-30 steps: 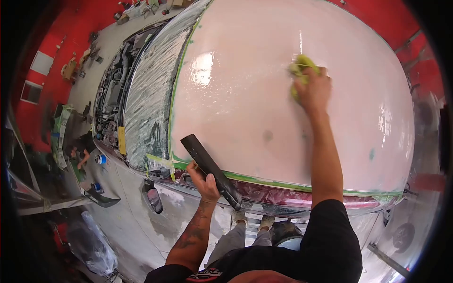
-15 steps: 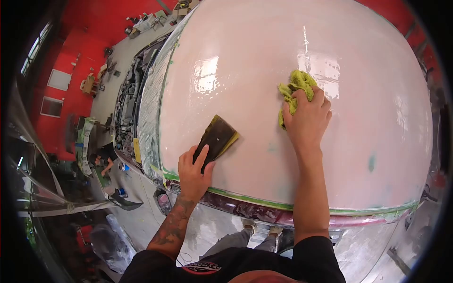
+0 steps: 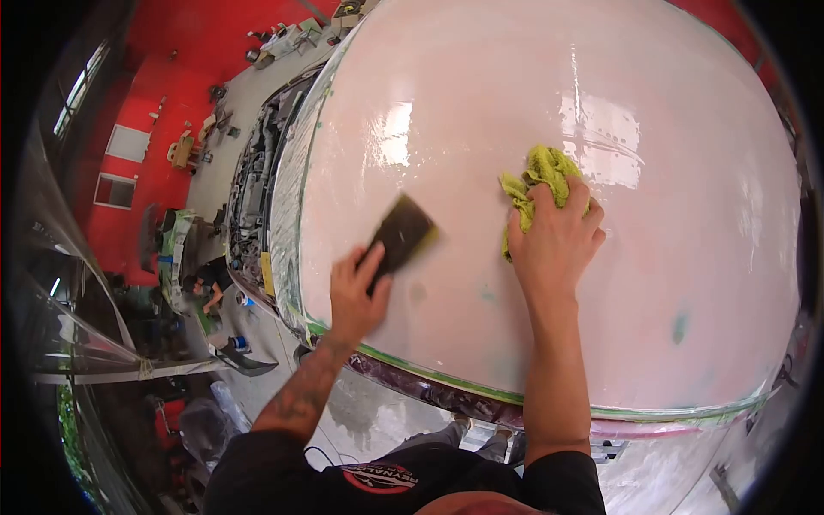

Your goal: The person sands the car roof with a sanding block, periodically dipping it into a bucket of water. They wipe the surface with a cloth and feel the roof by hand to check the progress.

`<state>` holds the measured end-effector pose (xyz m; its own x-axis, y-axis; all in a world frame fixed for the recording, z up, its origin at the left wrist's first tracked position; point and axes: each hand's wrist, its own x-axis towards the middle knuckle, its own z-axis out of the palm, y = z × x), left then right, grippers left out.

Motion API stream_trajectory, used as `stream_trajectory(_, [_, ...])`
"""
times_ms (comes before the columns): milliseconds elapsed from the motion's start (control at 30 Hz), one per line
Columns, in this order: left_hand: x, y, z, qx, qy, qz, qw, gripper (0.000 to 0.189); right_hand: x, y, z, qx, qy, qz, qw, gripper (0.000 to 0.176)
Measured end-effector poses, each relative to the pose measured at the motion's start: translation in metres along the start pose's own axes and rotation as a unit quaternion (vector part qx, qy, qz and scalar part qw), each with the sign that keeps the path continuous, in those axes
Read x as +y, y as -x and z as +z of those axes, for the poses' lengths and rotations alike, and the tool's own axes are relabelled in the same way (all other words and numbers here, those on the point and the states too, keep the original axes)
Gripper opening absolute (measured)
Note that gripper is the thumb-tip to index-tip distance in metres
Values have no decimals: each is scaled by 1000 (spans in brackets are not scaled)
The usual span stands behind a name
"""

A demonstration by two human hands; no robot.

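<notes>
Wet roof (image 3: 463, 318) under cloth (image 3: 549, 169), dark block (image 3: 403, 233)

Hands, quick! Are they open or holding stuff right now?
Left hand: closed, holding the dark block.
Right hand: closed, holding the crumpled yellow-green cloth.

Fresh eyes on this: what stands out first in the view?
The glossy pale pink car roof dominates the middle and right. Over it, the right hand grips a yellow-green cloth; further left, the left hand holds a dark block.
</notes>
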<state>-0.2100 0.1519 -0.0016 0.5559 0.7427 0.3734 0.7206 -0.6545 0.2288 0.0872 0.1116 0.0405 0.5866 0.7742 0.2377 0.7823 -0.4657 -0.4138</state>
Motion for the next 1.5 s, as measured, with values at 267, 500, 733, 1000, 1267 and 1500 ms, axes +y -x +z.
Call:
stream_trajectory(267, [-108,-187,51,54,-38,-54,996,44,-1,-2,2,-4,-6,10,1000,30])
stream_trajectory(500, [-36,-142,39,31,9,47,998,47,-2,-4,-1,4,-18,10,1000,29])
stream_trajectory(733, [-76,-241,57,1,31,-16,999,47,-1,-3,-1,2,-19,8,1000,30])
stream_trajectory(1000, [-92,-208,64,16,-66,31,997,50,-1,-4,-1,0,-23,8,1000,29])
stream_trajectory(1267, [-163,-307,68,15,-85,-180,980,50,-1,-4,1,-5,-6,13,1000,29])
stream_trajectory(1500, [-96,-158,32,7,-25,21,999,51,-2,-3,2,1,-1,1,1000,29])
